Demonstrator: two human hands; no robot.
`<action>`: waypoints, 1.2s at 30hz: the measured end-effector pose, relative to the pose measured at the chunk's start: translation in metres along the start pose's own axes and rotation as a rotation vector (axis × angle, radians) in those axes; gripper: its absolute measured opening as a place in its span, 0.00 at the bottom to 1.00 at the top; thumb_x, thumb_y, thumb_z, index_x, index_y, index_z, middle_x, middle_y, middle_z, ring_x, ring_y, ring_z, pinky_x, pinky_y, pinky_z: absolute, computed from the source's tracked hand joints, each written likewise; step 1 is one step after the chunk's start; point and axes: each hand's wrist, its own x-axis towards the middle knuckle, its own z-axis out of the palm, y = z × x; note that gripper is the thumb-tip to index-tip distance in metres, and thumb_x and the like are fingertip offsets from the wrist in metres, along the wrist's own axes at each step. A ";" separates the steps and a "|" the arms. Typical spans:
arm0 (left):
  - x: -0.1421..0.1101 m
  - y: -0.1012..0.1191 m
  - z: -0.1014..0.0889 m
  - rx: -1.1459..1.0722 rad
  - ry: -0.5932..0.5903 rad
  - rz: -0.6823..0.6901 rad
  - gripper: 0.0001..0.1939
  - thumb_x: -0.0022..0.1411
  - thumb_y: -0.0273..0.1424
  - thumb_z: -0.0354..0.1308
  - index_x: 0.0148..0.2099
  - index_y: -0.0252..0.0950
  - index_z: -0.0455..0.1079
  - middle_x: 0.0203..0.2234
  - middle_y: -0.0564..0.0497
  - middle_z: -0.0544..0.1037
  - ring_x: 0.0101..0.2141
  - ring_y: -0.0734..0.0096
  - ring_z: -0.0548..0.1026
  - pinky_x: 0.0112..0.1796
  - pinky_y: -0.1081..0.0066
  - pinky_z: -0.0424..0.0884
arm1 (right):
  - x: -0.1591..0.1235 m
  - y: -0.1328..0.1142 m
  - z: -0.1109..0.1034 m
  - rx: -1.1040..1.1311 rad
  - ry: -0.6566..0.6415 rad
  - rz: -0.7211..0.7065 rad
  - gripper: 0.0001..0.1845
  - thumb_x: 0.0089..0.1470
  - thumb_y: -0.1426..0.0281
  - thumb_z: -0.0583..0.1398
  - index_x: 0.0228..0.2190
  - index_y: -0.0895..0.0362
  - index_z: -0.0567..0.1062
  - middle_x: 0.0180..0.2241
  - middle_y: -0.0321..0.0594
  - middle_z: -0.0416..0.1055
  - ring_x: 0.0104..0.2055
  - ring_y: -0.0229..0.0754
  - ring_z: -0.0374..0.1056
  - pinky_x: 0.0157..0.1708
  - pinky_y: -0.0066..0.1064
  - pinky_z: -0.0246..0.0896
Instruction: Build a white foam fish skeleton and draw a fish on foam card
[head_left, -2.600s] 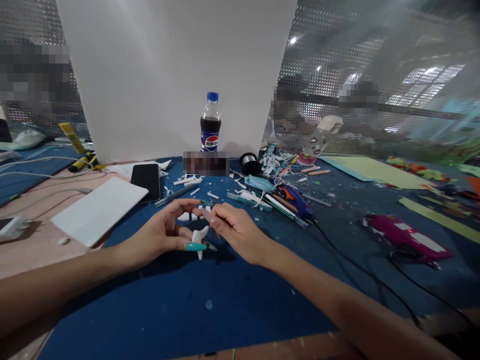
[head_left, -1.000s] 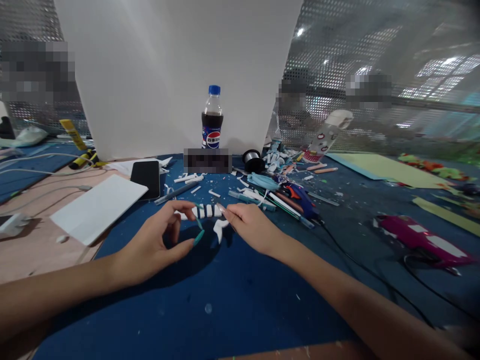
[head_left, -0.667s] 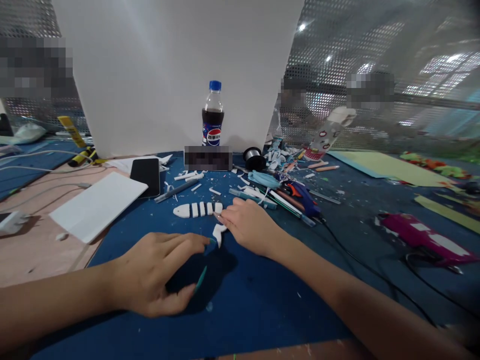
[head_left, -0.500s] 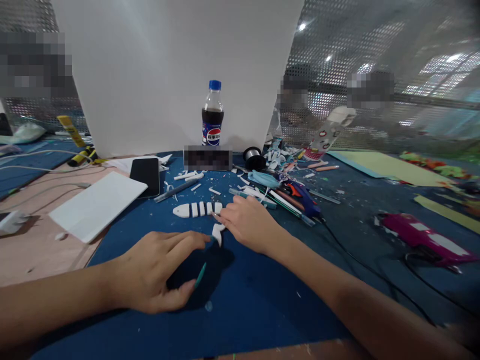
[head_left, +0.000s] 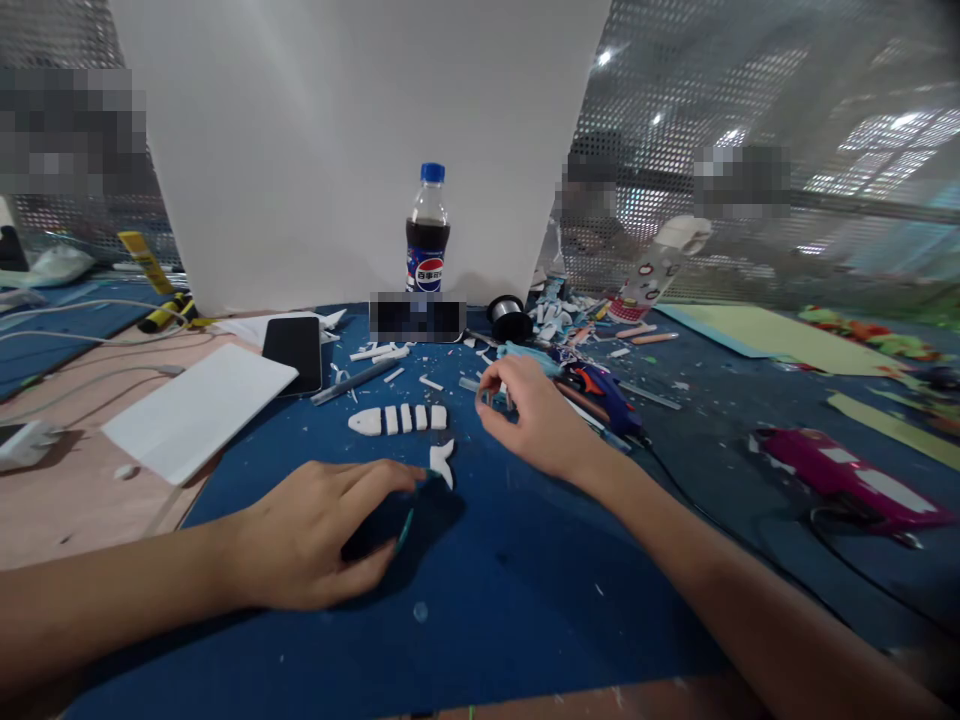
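Observation:
On the blue mat [head_left: 525,600] lies a row of white foam-like pieces: a pointed fish head [head_left: 365,422] with a small eye hole, then several short body segments [head_left: 406,418] with narrow gaps. A white tail fin piece [head_left: 442,463] rests below the row's right end. Beside that tail is my left hand [head_left: 322,535], palm down, thumb and long-nailed fingers apart, with an index nail at the tail's left edge. My right hand [head_left: 536,415] hovers by the pile of pens and sticks, fingers curved and parted; nothing held is visible.
A blue glue gun [head_left: 606,400] and a wire spool [head_left: 508,318] lie among white scraps [head_left: 555,315]. Behind stands a cola bottle [head_left: 428,235]. A phone [head_left: 294,352] and white sheet [head_left: 199,410] are at left, a magenta tool [head_left: 847,478] with a cord at right.
My right hand has moved right, away from the segments and tail, to the pen pile, and its fingers have parted. The tail now lies slightly turned. My left hand has barely moved.

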 end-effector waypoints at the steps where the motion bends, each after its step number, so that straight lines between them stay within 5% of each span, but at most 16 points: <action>1: 0.000 -0.002 0.000 0.033 0.064 -0.025 0.16 0.62 0.28 0.47 0.52 0.39 0.52 0.46 0.45 0.74 0.40 0.65 0.77 0.36 0.68 0.75 | 0.000 0.003 0.001 0.043 -0.021 0.046 0.05 0.51 0.69 0.55 0.32 0.57 0.64 0.34 0.44 0.65 0.38 0.45 0.60 0.36 0.35 0.55; 4: 0.002 -0.012 0.001 0.202 0.315 -0.132 0.16 0.61 0.29 0.50 0.50 0.37 0.53 0.41 0.43 0.72 0.42 0.60 0.74 0.40 0.62 0.74 | 0.002 0.007 0.008 0.151 -0.150 0.176 0.10 0.50 0.65 0.57 0.32 0.58 0.66 0.35 0.45 0.66 0.37 0.45 0.61 0.35 0.35 0.57; 6: 0.005 -0.020 0.002 0.282 0.363 -0.213 0.20 0.59 0.33 0.52 0.52 0.34 0.52 0.43 0.40 0.69 0.46 0.53 0.70 0.43 0.55 0.72 | 0.003 0.006 0.012 0.166 -0.222 0.233 0.12 0.49 0.63 0.59 0.32 0.58 0.67 0.35 0.45 0.66 0.35 0.44 0.61 0.32 0.34 0.56; 14: 0.014 -0.037 0.003 0.030 0.213 -0.541 0.24 0.56 0.41 0.53 0.50 0.36 0.52 0.47 0.41 0.64 0.52 0.53 0.62 0.53 0.49 0.62 | 0.004 -0.002 0.012 0.123 -0.283 0.236 0.10 0.47 0.65 0.60 0.30 0.57 0.67 0.32 0.45 0.68 0.39 0.47 0.61 0.32 0.33 0.56; 24: 0.013 -0.040 0.000 -0.142 0.241 -0.631 0.21 0.56 0.40 0.53 0.48 0.37 0.54 0.46 0.42 0.65 0.50 0.56 0.64 0.52 0.51 0.62 | 0.004 -0.004 0.018 0.117 -0.242 0.303 0.06 0.50 0.71 0.55 0.25 0.55 0.60 0.27 0.41 0.65 0.29 0.41 0.60 0.26 0.32 0.52; 30: 0.014 -0.038 -0.001 -0.145 0.250 -0.621 0.19 0.56 0.39 0.52 0.47 0.37 0.54 0.44 0.44 0.65 0.49 0.57 0.64 0.51 0.52 0.62 | 0.005 0.001 0.023 0.417 -0.177 0.465 0.09 0.51 0.70 0.56 0.30 0.54 0.57 0.23 0.35 0.67 0.22 0.36 0.60 0.22 0.29 0.51; 36: 0.014 -0.038 0.001 -0.146 0.262 -0.603 0.17 0.57 0.37 0.51 0.46 0.37 0.54 0.44 0.44 0.66 0.49 0.58 0.64 0.51 0.52 0.62 | 0.009 -0.011 0.010 0.739 -0.295 0.677 0.12 0.52 0.74 0.58 0.34 0.55 0.57 0.22 0.36 0.71 0.14 0.30 0.55 0.13 0.25 0.43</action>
